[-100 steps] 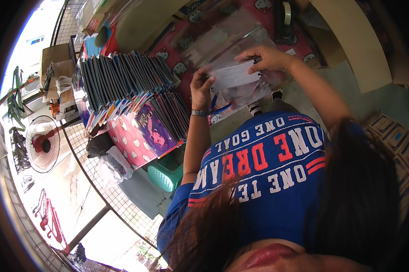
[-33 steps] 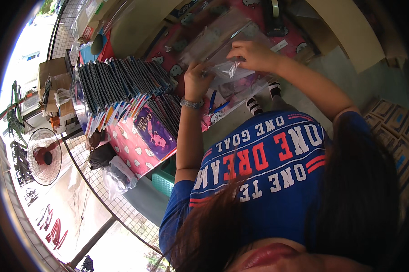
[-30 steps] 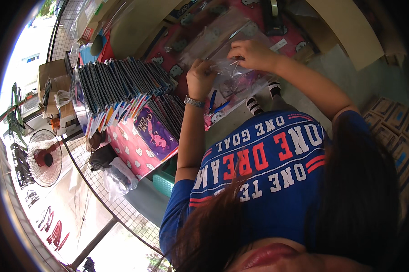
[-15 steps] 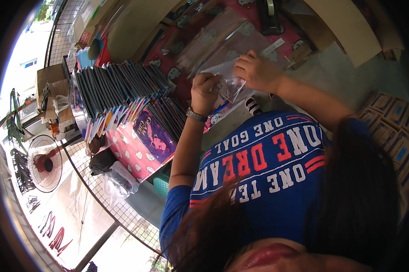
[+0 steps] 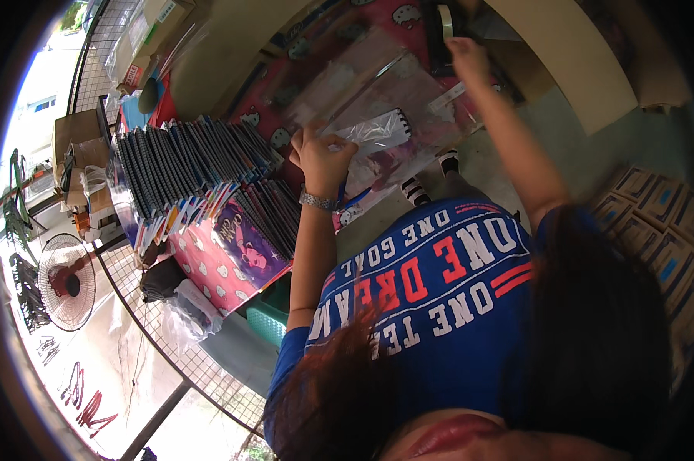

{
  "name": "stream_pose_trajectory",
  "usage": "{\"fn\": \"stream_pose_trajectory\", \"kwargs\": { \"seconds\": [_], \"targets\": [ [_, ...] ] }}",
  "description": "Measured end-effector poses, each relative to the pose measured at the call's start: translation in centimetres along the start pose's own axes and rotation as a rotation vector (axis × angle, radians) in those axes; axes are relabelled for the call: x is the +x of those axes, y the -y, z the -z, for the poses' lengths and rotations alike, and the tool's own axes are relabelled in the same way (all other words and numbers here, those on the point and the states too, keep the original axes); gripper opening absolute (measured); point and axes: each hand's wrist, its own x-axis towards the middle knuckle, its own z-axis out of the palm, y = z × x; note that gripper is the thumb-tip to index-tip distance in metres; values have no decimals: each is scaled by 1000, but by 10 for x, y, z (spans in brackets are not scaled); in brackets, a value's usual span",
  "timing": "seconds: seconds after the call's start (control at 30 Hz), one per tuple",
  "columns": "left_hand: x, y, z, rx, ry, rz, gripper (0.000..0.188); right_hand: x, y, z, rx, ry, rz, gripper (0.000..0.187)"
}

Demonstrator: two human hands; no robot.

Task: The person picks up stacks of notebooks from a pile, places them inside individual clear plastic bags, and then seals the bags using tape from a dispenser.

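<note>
Left hand (image 5: pixel 322 160) pinches clear plastic film (image 5: pixel 368 131) over a white spiral-bound pad (image 5: pixel 394 136) above the pink patterned table (image 5: pixel 410 37), and a slackened hold could let it unfold while the right hand (image 5: pixel 470 61), grip unclear, is at the black tape dispenser (image 5: pixel 437 54).

A white-paged notebook with black ring binding (image 5: pixel 395 137) lies flat and slanted just right of the left hand's (image 5: pixel 322 159) pinch, its bound edge facing away from that grip. Glossy, wrinkled clear plastic film (image 5: pixel 371 127) covers it, gathered at the pinch. A black tape dispenser with a pale roll (image 5: pixel 433 48) stands beside the right hand's (image 5: pixel 468 63) fingertips; contact is unclear.
</note>
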Motion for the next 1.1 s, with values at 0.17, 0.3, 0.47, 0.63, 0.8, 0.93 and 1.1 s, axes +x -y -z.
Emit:
{"fn": "stream_pose_trajectory", "kwargs": {
  "seconds": [0.17, 0.3, 0.47, 0.63, 0.8, 0.93, 1.1],
  "targets": [
    [19, -5, 8, 14, 123, 57, 26, 20, -65, 8, 379, 161, -456, 23],
    [18, 27, 2, -180, 119, 92, 26, -38, -67, -7, 745, 100, -427, 8],
    [16, 26, -24, -797, 73, 264, 14, -29, -132, -13, 1091, 517, -787, 5],
    [6, 23, -25, -948, 75, 447, 9, -7, 38, -71, 722, 1235, -335, 19],
    [4, 24, -26, -929, 43, 474, 15, -32, 170, -92, -611, 1513, 772, 48],
    [8, 12, -28, -948, -18, 414, 27, 1, 116, -127, -865, 1579, 662, 55],
    [10, 19, -37, -867, -80, 399, 41, 2, 6, -128, -486, 1628, 170, 53]
  ]
}}
